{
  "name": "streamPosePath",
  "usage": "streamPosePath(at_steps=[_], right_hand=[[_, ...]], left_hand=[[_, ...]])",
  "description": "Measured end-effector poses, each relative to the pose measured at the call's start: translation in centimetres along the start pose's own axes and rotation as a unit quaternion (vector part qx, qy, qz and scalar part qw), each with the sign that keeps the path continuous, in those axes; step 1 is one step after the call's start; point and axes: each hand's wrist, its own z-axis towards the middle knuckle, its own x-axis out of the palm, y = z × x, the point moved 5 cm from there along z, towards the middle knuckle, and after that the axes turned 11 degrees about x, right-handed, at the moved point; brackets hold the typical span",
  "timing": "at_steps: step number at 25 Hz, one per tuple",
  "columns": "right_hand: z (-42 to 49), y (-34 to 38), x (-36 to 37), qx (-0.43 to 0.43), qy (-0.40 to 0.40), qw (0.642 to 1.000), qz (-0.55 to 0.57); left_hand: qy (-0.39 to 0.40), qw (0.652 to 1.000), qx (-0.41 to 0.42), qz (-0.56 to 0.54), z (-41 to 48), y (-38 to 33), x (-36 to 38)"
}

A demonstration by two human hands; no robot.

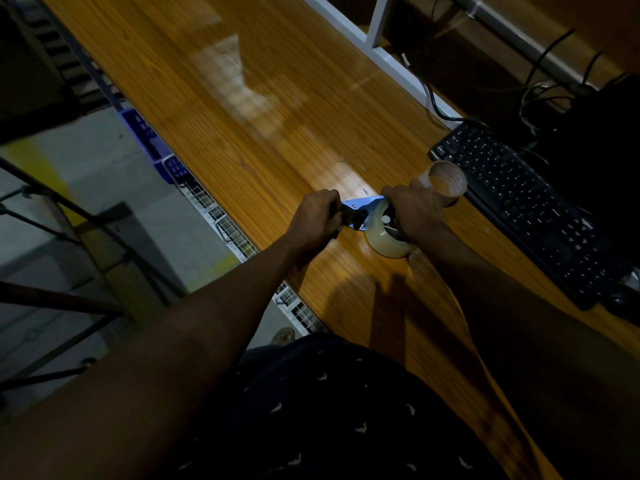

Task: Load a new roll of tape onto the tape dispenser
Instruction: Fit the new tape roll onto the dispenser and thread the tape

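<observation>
On my feed the only containers are the blue crates tucked below the far-left edge of the wooden table, beside a run of white wire baskets along that same edge; the light is too dim and the view too blurred for me to tell what sits in any of them.

I see the tape dispenser, blue-bodied, lying low over the table near its right-hand part, just short of the black keyboard; the new tape roll, pale and translucent, sits at the dispenser's wheel end with its side face turned up toward me and a white hub showing in its middle; whether it is fully seated on the hub I cannot tell.

The left hand is curled tight into a fist round the dispenser's handle end, knuckles up, forearm reaching in straight from the lower left; the right hand is closed down over the top of the roll, fingers bent across its upper rim and hiding the far side, wrist slightly raised, forearm coming in from the lower right and casting a shadow on the wood.

Just beyond the right hand, touching or nearly touching its knuckles, stands an empty cardboard core, tilted so I look into its open end; it lies between the hand and the keyboard.
</observation>
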Motion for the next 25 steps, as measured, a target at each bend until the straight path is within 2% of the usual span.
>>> streamPosePath(at_steps=[9, 18, 25], right_hand=[[-0.1, 0.1, 0.0, -0.003, 0.001, 1.0, -0.018], [-0.4, 0.2, -0.6, 0.004, -0.002, 1.0, -0.026], [-0.4, 0.2, -0.6, 0.006, -0.012, 1.0, -0.003]], left_hand=[[0.02, 1.0, -0.014, -0.006, 0.2, 0.5, -0.2], [0.081, 0.993, -0.011, 0.083, 0.9, 1.1, -0.5], [0.078, 0.994, 0.006, 0.075, 0.4, 1.1, -0.3]])
